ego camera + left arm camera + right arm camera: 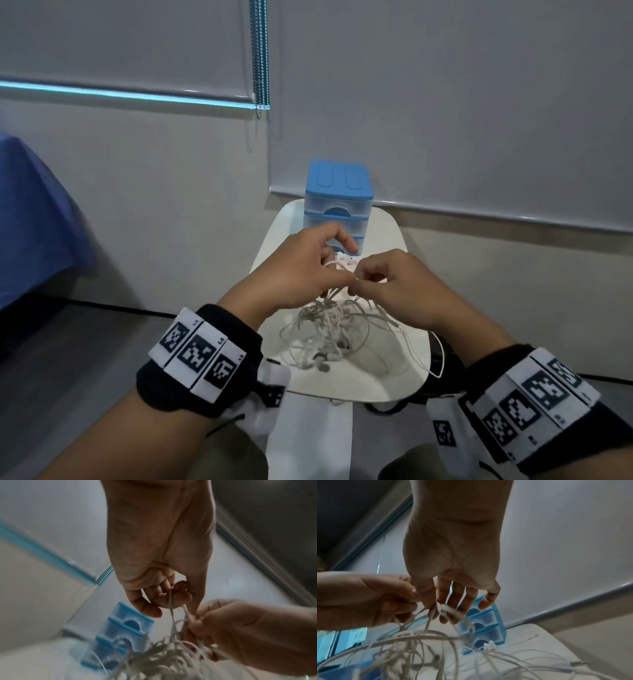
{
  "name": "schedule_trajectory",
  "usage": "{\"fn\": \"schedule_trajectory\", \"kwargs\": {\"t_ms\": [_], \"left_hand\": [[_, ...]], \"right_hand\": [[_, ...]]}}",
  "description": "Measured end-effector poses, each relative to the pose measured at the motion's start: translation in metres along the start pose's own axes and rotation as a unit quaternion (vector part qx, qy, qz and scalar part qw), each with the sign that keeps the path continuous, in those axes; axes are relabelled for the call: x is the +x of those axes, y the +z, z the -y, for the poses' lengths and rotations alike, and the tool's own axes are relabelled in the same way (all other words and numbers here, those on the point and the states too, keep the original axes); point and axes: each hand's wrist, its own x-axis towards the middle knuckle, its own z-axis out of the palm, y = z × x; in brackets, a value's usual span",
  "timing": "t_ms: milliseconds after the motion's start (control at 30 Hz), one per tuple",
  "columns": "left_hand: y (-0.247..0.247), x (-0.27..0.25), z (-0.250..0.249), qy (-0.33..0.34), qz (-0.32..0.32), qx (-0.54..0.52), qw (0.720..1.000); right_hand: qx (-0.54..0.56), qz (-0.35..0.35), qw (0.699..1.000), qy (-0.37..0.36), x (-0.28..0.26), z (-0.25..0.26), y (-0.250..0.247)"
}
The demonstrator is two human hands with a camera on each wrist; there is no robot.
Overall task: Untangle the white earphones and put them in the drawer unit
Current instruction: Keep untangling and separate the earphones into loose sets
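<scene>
white earphones point(329, 329) pinched by both hands' fingertips.

The closed fronts of the blue-topped translucent plastic drawer unit point(337, 205) are partly blocked, seemingly, by both hands and the tangled white earphone cords point(329, 329).

a small white table point(387, 236) stood against a pale wall point(171, 205). grey roller blinds point(445, 102) hung above, with a bead chain point(259, 58). blue cloth point(30, 212) lay at far left.
</scene>
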Motion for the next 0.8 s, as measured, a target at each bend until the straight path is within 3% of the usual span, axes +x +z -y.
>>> {"fn": "schedule_trajectory", "kwargs": {"t_ms": [67,133,233,300,433,567,633,733,800], "left_hand": [[-0.004,0.002,-0.006,0.002,-0.015,0.087,0.996],[-0.007,0.003,-0.011,-0.007,-0.036,0.089,0.995],[-0.009,0.003,-0.013,0.011,-0.050,-0.065,0.997],[-0.009,0.003,-0.013,0.038,-0.063,-0.146,0.986],[-0.008,0.003,-0.006,0.063,-0.059,-0.166,0.982],[-0.006,0.004,-0.003,0.086,-0.026,-0.224,0.970],[-0.005,0.005,-0.002,0.096,-0.010,-0.249,0.964],[-0.006,0.006,-0.005,0.113,0.005,-0.266,0.957],[-0.007,0.005,-0.011,0.101,0.018,-0.305,0.947]], "right_hand": [[-0.009,-0.011,1.000,0.004,0.004,-0.005,-0.001],[-0.027,0.001,1.000,0.016,0.008,-0.013,0.003],[-0.042,0.027,0.997,0.055,0.011,-0.029,0.018],[0.018,0.034,0.997,0.070,0.010,-0.035,0.022],[0.185,-0.024,0.982,0.012,0.008,-0.029,0.014],[0.039,-0.048,0.998,-0.005,0.013,-0.016,0.002],[0.047,-0.046,0.998,-0.018,0.014,-0.011,-0.004],[0.051,0.056,0.997,-0.025,0.013,-0.003,-0.006],[0.005,0.068,0.998,-0.007,0.012,0.001,-0.005]]}}
